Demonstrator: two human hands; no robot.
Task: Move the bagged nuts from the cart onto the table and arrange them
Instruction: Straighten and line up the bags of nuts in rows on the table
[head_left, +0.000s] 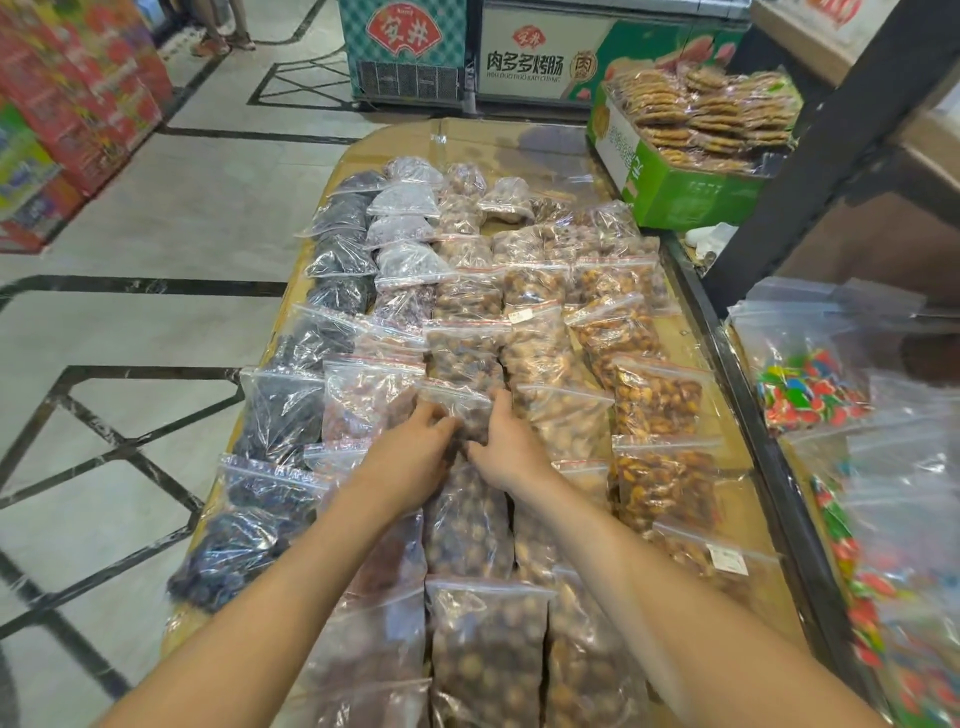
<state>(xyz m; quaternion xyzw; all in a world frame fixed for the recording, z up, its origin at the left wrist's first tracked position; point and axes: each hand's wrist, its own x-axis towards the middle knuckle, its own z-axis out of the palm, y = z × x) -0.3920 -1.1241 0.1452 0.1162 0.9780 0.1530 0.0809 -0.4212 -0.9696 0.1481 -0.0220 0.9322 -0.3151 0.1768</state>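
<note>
Several rows of clear zip bags of nuts and dried fruit cover a long wooden table (680, 338). Dark fruit bags (280, 410) run down the left side, and brown nut bags (657, 397) fill the middle and right. In the middle row lies one bag of round brown nuts (465, 408), and both hands hold it. My left hand (410, 457) grips its left edge with curled fingers. My right hand (506, 449) grips its right edge. The lower part of that bag is hidden by my hands. No cart is in view.
A green box of bagged biscuits (685, 192) stands at the table's far right corner. A black metal rail (753, 415) borders the right side, with bags of colourful candy (810, 389) beyond it. Freezer cabinets (519, 57) stand behind, tiled floor (156, 260) to the left.
</note>
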